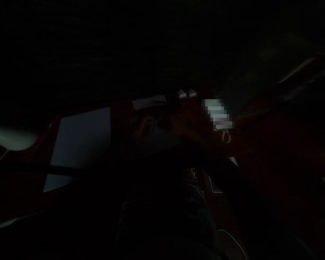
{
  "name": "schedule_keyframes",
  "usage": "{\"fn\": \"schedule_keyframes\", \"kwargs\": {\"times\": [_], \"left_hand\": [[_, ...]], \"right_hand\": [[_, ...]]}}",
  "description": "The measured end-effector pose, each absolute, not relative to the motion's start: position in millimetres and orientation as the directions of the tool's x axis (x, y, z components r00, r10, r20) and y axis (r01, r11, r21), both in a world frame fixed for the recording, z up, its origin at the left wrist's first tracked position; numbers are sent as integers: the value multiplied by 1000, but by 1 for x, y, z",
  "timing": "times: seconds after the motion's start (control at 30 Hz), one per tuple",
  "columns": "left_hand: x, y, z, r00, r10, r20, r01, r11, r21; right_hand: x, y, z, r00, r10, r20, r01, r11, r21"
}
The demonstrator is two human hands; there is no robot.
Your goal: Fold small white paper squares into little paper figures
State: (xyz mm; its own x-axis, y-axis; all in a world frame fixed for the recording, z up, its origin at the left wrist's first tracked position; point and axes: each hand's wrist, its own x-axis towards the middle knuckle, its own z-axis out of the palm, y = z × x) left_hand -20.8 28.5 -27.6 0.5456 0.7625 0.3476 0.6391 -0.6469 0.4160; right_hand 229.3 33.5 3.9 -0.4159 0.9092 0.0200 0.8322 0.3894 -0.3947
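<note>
The picture is very dark. My left hand [142, 126] shows only as a dim shape on the reddish table [260, 144], just right of a large pale sheet [81, 139]. A fainter shape that may be my right hand [188, 124] lies left of a white blurred card [218, 113] with a small clip hanging from it. Between the two hands rests a dark flat thing I cannot make out. Neither hand's fingers can be seen clearly. Dark sleeves run down to the bottom middle.
A smaller white sheet [148, 102] and two small white folded pieces [186, 94] lie further back on the table. A pale curved object [11, 139] sits at the left edge. Light strips [298, 70] cross the upper right.
</note>
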Motion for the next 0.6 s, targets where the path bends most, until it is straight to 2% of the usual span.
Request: {"fn": "schedule_keyframes", "kwargs": {"times": [0.2, 0.3, 0.43, 0.6], "left_hand": [[-23, 30, -20, 518, 812, 269, 752, -583, 309], [-22, 31, -20, 524, 820, 233, 764, -573, 298], [-17, 27, -18, 550, 798, 247, 725, -603, 334], [-14, 24, -20, 471, 823, 319, 687, -569, 453]], "right_hand": [[229, 32, 11, -437, 899, -14, 827, 396, -398], [230, 31, 13, -453, 891, 0, 811, 412, -416], [232, 31, 11, -468, 883, 20, 772, 420, -477], [233, 38, -3, -527, 826, 199, 552, 511, -659]]}}
